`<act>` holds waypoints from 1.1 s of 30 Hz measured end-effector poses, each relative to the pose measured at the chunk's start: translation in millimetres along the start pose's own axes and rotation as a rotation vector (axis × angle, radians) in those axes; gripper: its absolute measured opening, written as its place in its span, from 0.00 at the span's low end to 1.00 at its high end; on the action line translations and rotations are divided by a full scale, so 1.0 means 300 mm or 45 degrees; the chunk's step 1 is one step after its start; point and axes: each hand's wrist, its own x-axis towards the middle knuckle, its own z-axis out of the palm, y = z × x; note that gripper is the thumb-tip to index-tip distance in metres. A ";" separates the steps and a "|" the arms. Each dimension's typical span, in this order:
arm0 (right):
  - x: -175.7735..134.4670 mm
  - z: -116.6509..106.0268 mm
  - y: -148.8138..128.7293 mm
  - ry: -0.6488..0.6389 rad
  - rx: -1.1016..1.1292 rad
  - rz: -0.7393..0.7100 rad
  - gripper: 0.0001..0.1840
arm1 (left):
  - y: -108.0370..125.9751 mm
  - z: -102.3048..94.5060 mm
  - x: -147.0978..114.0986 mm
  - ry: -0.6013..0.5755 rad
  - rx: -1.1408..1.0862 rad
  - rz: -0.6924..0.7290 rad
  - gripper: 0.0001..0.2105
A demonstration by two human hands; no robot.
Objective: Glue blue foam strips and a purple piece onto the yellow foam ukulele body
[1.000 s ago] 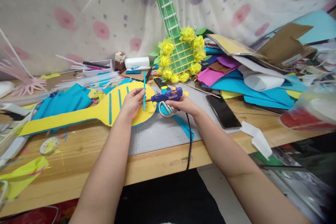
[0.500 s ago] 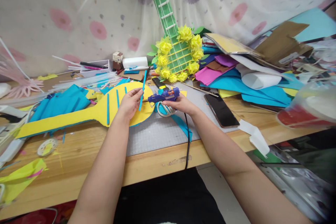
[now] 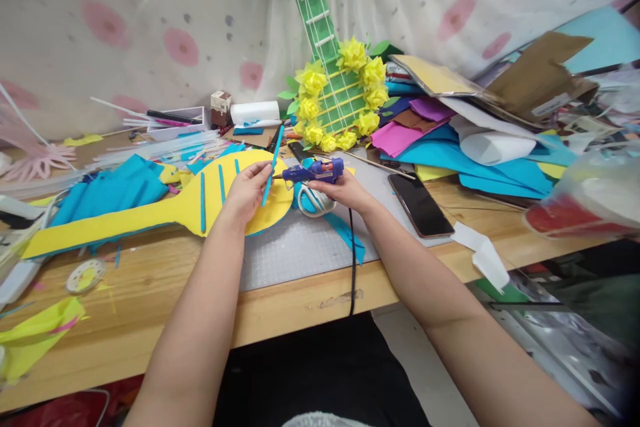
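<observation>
We pinch a blue strip (image 3: 276, 153) in our left hand (image 3: 245, 193), over the yellow guitar (image 3: 212, 195). Our right hand (image 3: 345, 191) wraps round a glue gun (image 3: 316, 171). On the surface (image 3: 140, 297), a white box (image 3: 173, 133) holds pens (image 3: 173, 118). We see red low in a clear cup (image 3: 585, 197).

This is a craft workspace, with a wooden worktop (image 3: 150, 307) crowded with making materials. A green guitar (image 3: 345, 107) decorated with yellow paper flowers (image 3: 353, 55) stands before a patterned curtain (image 3: 210, 7). Right of the guitar lie heaped coloured paper (image 3: 500, 177) and brown cardboard (image 3: 543, 73); left of it, a pen tray (image 3: 193, 129); in front of it, a gridded cutting mat (image 3: 295, 263), scissors (image 3: 320, 214) and a blue-purple glue gun (image 3: 313, 172).
</observation>
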 end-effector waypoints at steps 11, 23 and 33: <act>0.012 -0.002 0.025 0.047 0.010 -0.055 0.23 | 0.010 -0.012 -0.007 -0.073 0.087 -0.020 0.14; 0.009 -0.013 0.013 0.233 -0.029 0.115 0.18 | 0.022 -0.012 -0.017 -0.101 0.163 -0.089 0.13; 0.016 -0.043 0.036 0.287 -0.048 0.088 0.17 | 0.014 -0.022 -0.010 -0.083 0.206 -0.133 0.15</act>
